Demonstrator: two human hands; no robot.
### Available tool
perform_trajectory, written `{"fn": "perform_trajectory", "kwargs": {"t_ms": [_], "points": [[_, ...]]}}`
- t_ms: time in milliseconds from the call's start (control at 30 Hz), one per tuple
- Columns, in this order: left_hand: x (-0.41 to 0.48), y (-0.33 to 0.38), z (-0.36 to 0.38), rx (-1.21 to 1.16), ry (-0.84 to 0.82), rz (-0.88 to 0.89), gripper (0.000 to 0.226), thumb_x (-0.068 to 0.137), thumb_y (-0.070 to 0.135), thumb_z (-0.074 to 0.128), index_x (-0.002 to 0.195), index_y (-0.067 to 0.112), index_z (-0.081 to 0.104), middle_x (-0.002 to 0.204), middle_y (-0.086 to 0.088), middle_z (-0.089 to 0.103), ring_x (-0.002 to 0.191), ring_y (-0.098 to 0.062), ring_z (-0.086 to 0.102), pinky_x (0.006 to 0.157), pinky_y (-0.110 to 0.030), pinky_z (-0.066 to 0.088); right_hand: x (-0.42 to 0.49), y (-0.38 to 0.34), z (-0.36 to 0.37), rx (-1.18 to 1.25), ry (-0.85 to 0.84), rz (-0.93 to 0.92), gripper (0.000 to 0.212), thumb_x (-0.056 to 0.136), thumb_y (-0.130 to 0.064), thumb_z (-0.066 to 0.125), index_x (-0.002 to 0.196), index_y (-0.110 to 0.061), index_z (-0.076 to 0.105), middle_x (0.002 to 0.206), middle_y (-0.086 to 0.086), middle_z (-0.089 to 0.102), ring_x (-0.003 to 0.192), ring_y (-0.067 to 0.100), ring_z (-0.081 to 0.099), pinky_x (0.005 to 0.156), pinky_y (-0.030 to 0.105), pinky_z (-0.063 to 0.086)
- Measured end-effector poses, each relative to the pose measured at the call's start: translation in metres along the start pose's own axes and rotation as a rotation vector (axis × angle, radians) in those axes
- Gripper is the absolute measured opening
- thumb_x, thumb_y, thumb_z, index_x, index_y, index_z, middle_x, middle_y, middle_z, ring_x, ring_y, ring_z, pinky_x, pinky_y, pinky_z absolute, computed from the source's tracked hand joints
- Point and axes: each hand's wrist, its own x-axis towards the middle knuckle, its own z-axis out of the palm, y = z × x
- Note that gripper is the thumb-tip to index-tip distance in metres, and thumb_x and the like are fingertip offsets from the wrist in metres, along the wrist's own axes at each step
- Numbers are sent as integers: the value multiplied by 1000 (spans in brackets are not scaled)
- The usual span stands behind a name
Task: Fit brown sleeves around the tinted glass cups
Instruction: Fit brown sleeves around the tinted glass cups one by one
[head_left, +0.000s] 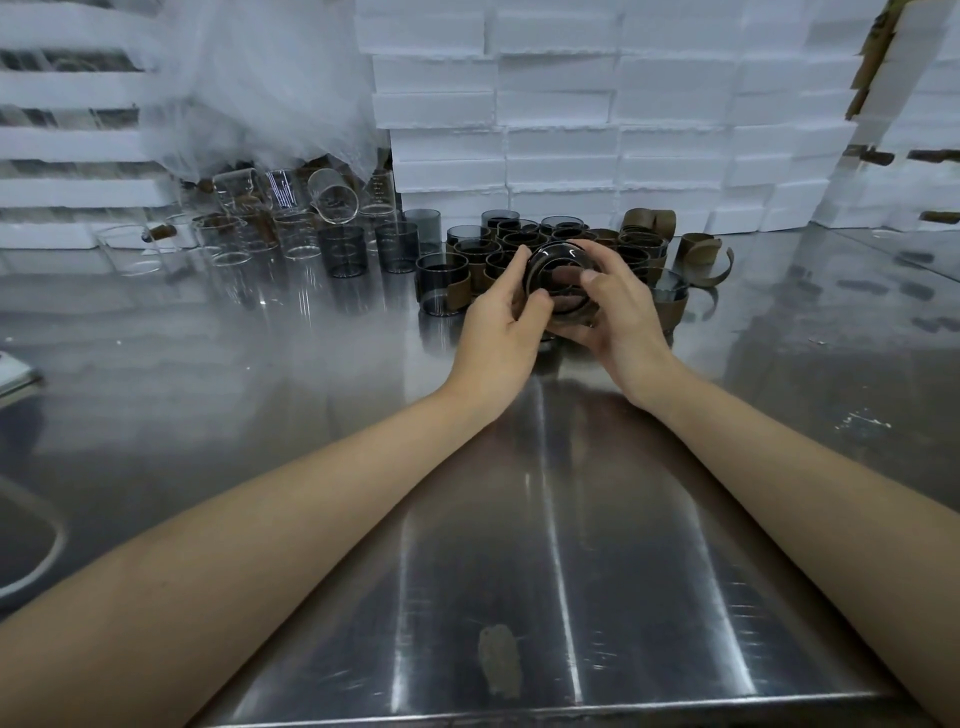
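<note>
item: tinted glass cup (561, 265), held tilted just above the steel table (519, 493), mouth towards the camera, in front of a cluster of sleeved cups (483, 252). fitting: brown sleeve (569, 312), partly wrapped round its lower wall; how fully seated cannot be told. left hand (498, 322) and right hand (623, 317) are close together, both curled round cup and sleeve from opposite sides. handling, judged: glass rigid, smooth, likely slippery and breakable; sleeve light, springy and bendable. best gripped round the side wall, thumbs pressing the sleeve, clear of the rim. spare sleeves (698, 247) lie to the right, clear glasses (244, 234) to the left.
</note>
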Motion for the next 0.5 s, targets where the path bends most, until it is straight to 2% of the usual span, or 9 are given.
{"fn": "perform_trajectory", "kwargs": {"t_ms": [100,200,267,333,433,500], "points": [[-2,4,0,38,2,25,49,101,10,45,150,11,38,98,3,56,87,-2,51,77,-7,40,-1,1,0,-55,21,-31,33,83,-23,48,115,-24,55,103,2,62,82,10,70,70,27,56],[-2,6,-1,42,12,40,46,100,7,44,146,11,45,103,-5,65,94,-10,54,86,-15,45,-2,2,0,-76,28,-57,32,85,-23,47,116,-23,54,103,2,62,82,10,69,70,27,56],[-3,9,-2,45,21,47,45,100,5,44,144,9,48,113,-4,68,98,-6,58,94,-20,45,-2,3,0,-85,31,-64,32,85,-24,48,116,-23,55,104,2,62,84,12,69,71,28,56],[-3,11,-3,49,34,53,44,99,4,44,142,8,49,114,4,66,100,-1,58,95,-17,44,-3,3,0,-103,34,-73,32,86,-24,48,117,-22,54,104,2,62,85,13,68,71,28,56],[-3,13,-3,23,42,53,43,98,3,45,141,8,51,118,4,67,108,-3,60,99,-19,45,-3,3,0,-116,42,-85,31,87,-23,48,117,-21,55,105,3,63,88,16,69,72,30,57],[-3,13,-2,2,53,49,42,98,2,45,139,8,53,113,10,67,105,7,59,94,-13,44,-3,1,0,-101,75,-86,31,87,-22,49,117,-16,55,104,6,64,94,21,68,72,35,58]]}}
